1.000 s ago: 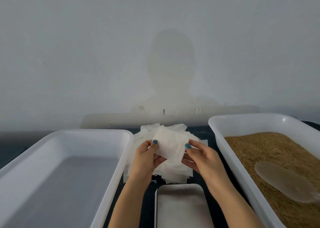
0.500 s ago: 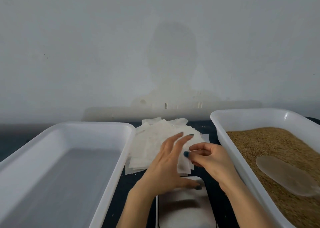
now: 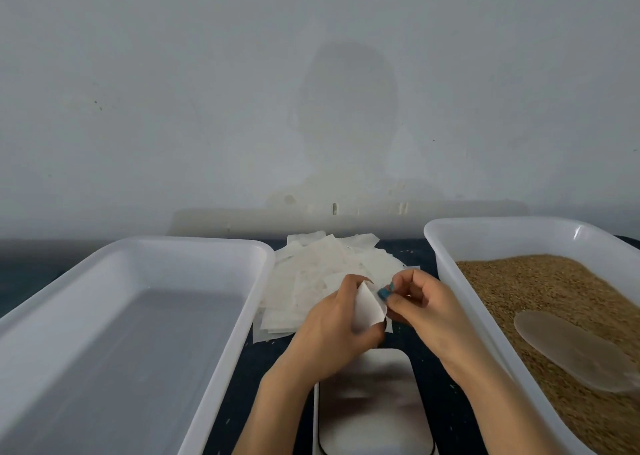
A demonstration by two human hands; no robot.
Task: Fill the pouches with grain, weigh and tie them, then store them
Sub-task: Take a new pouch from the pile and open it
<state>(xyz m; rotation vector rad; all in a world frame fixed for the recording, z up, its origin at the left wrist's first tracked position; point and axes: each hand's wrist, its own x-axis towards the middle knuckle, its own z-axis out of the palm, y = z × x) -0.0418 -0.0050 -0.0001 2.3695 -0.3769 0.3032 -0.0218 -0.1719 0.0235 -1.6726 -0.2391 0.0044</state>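
step: opening 1 pouch (image 3: 369,307) for filling. left hand (image 3: 332,330) grips pouch; right hand (image 3: 426,309) pinches its edge. spare pouches (image 3: 322,267) lie behind both hands. grain (image 3: 554,288) and scoop (image 3: 571,350) sit right of right hand. next, i think: pull mouth wide, then reach for scoop.

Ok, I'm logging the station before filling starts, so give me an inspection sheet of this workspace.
Surface: dark table, partly covered by trays.
Job's things: empty white tray at left; tray of grain at right with a scoop lying on it; pile of pouches between them; scale nearest the person.
Clutter: a few stray grains on the table.
Hands: left hand holds one pouch; right hand pinches its edge.
Cables: nothing seen.
Surroundings: plain grey wall, stained.
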